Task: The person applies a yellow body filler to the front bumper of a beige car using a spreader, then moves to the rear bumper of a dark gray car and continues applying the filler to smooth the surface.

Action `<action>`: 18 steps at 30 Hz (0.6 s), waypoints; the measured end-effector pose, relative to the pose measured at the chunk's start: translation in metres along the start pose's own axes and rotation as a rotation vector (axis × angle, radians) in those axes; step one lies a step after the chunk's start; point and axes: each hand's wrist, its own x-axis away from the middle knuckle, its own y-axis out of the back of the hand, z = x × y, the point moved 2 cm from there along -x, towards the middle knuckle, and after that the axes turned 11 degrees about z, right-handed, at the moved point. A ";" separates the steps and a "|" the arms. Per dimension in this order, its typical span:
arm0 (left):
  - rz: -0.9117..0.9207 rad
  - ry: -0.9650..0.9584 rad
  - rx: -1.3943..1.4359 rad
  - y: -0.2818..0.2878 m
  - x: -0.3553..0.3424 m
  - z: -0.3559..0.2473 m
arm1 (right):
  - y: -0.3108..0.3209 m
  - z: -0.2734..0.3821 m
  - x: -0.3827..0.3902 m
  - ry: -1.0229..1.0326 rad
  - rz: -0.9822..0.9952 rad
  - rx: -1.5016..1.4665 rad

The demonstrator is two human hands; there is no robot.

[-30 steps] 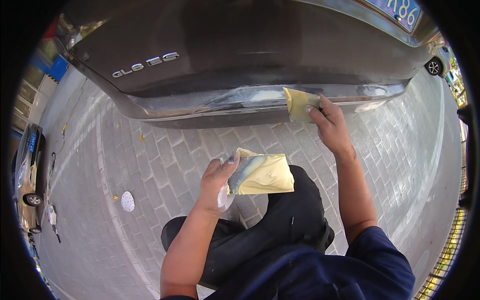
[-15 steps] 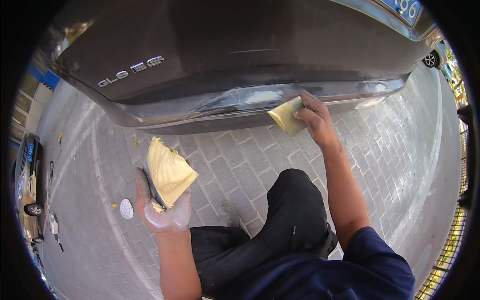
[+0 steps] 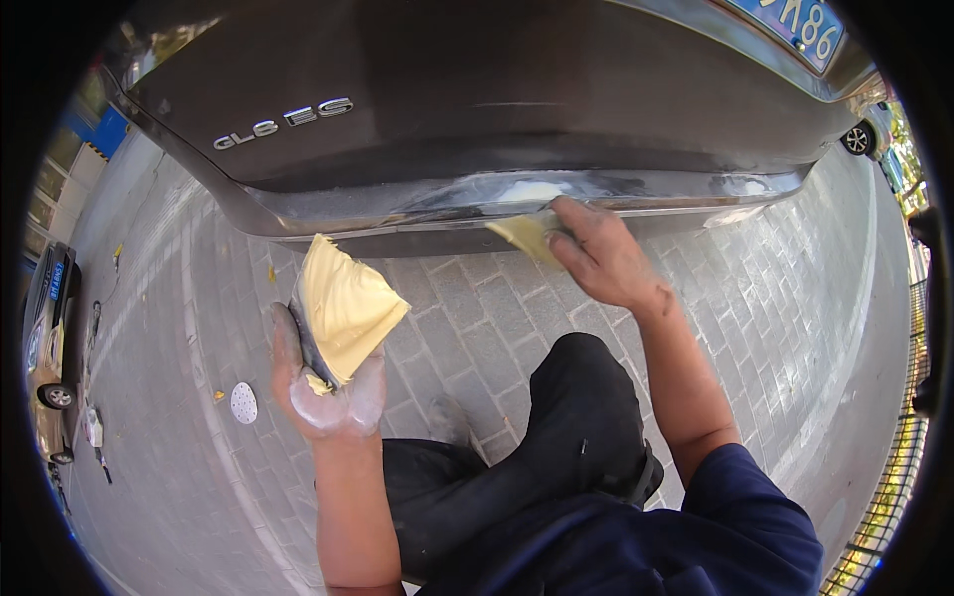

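My left hand (image 3: 333, 392), dusted with white powder, is closed under a dark flat board whose top is heaped with pale yellow body filler (image 3: 348, 308). My right hand (image 3: 606, 256) pinches a thin yellowish spreader (image 3: 529, 236) between thumb and fingers. The spreader is tilted just in front of the car's rear bumper (image 3: 397, 211); whether its edge touches the bumper I cannot tell. A whitish sanded patch (image 3: 532, 189) shows on the bumper just beyond my right hand.
The dark brown tailgate (image 3: 417, 109) rises above the bumper, with a light scratch across it. A round white perforated disc (image 3: 243, 402) lies on the grey paving (image 3: 467, 308) at left. Another car (image 3: 55, 338) and a corded tool (image 3: 94, 427) are farther left. A fence (image 3: 884, 507) runs at right.
My right hand has moved left and a little downward with the spreader, which now lies flatter. My left hand with the filler board has shifted slightly up and right. The view has shifted slightly.
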 end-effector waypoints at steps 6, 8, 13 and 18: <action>-0.094 0.007 -0.019 0.001 -0.007 0.004 | 0.025 -0.034 -0.014 0.024 -0.123 0.556; 0.035 0.036 -0.062 0.004 -0.005 0.005 | 0.013 -0.047 -0.021 0.013 -0.093 0.626; 0.116 0.069 0.061 0.002 -0.003 0.009 | -0.017 -0.057 -0.022 0.044 -0.170 0.678; 0.096 0.072 0.038 0.007 -0.006 0.007 | -0.034 -0.052 0.005 0.030 -0.185 0.656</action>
